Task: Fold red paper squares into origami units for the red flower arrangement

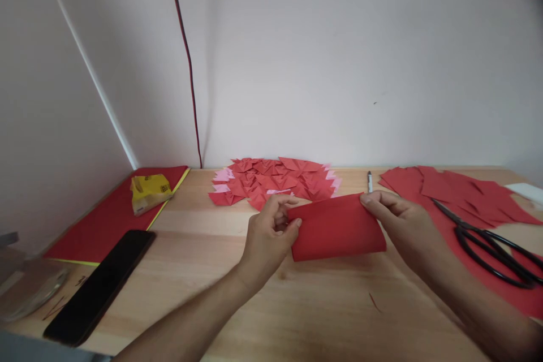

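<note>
A red sheet of paper (337,227), bent over into a fold, is held just above the wooden table (271,311) at the centre. My left hand (271,235) pinches its left edge with curled fingers. My right hand (396,216) grips its upper right corner between thumb and fingers. Behind the sheet lies a pile of several folded red and pink paper pieces (274,181).
Black scissors (492,243) rest on loose red sheets (466,195) at the right, with a pen (370,181) beside them. At the left lie a black phone (102,283), a yellow tissue pack (149,192) on a large red sheet (106,218), and a tape roll (36,294).
</note>
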Motion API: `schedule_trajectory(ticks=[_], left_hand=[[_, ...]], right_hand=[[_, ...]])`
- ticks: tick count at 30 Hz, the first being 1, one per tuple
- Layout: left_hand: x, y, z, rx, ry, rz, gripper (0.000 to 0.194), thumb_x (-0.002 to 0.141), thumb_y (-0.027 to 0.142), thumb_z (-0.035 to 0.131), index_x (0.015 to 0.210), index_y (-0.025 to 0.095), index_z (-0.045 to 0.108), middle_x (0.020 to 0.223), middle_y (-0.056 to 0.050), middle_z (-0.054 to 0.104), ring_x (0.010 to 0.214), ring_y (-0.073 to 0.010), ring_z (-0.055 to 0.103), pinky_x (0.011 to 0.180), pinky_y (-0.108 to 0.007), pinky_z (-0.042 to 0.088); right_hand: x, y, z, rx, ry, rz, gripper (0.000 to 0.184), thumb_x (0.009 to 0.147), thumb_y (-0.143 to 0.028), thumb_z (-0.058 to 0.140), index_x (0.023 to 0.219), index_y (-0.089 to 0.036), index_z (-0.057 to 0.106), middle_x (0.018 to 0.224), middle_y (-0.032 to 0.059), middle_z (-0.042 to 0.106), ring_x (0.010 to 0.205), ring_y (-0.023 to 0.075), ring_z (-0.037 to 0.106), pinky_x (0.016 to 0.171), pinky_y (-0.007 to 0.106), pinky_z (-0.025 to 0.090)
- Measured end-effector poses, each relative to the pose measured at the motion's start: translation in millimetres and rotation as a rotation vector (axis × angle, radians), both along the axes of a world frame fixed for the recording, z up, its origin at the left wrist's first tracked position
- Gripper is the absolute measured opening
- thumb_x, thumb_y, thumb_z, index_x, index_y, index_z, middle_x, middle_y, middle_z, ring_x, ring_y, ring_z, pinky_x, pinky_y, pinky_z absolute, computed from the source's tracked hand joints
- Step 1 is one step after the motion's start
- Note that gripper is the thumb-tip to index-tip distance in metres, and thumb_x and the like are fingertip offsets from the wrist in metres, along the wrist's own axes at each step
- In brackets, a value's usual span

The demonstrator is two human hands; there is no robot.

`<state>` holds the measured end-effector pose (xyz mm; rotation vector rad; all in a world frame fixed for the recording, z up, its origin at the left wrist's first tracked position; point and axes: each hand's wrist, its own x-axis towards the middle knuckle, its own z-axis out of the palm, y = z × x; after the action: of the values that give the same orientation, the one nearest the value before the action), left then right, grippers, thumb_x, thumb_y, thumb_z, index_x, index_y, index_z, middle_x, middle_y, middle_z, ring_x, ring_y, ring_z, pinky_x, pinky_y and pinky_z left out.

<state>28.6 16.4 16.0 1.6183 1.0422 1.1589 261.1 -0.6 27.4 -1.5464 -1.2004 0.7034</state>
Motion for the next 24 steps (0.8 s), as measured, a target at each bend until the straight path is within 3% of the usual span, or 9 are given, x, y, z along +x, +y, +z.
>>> schedule_trajectory(ticks=[5,9,24], left_hand=[[2.4,4.0,3.8,-0.159,-0.184,-0.056,0.026,0.077,0.015,0.061,0.101,0.02,0.054,0.063,0.006,0.056,0.062,-0.0087,0.058,0.058,-0.017,0.042],[2.1,5.6,2.6,-0.234,-0.271,-0.094,0.026,0.076,0.016,0.062,0.1,0.018,0.054,0.067,0.004,0.06,0.059,-0.0073,0.054,0.058,-0.017,0.041],[1.3,3.1,2.7,-0.172,-0.179,-0.098,0.021,0.078,0.013,0.058,0.098,0.018,0.058,0.059,0.007,0.048,0.053,-0.0055,0.044,0.054,-0.016,0.033]], right_hand=[[-0.9,1.1,-0.6,0.054,0.081,0.001,0.031,0.07,-0.05,0.071,0.063,-0.023,0.056,0.063,-0.0005,0.055,0.057,0.0145,0.049,0.051,0.026,0.04],[-1.1,1.4,-0.6,0.047,0.086,0.012,0.032,0.069,-0.05,0.071,0.063,-0.023,0.056,0.062,-0.0014,0.053,0.056,0.013,0.048,0.051,0.025,0.039],[-2.4,-0.1,-2.1,-0.003,0.162,-0.01,0.035,0.069,-0.051,0.073,0.072,-0.021,0.055,0.064,-0.0019,0.057,0.056,0.0114,0.049,0.047,0.022,0.037]])
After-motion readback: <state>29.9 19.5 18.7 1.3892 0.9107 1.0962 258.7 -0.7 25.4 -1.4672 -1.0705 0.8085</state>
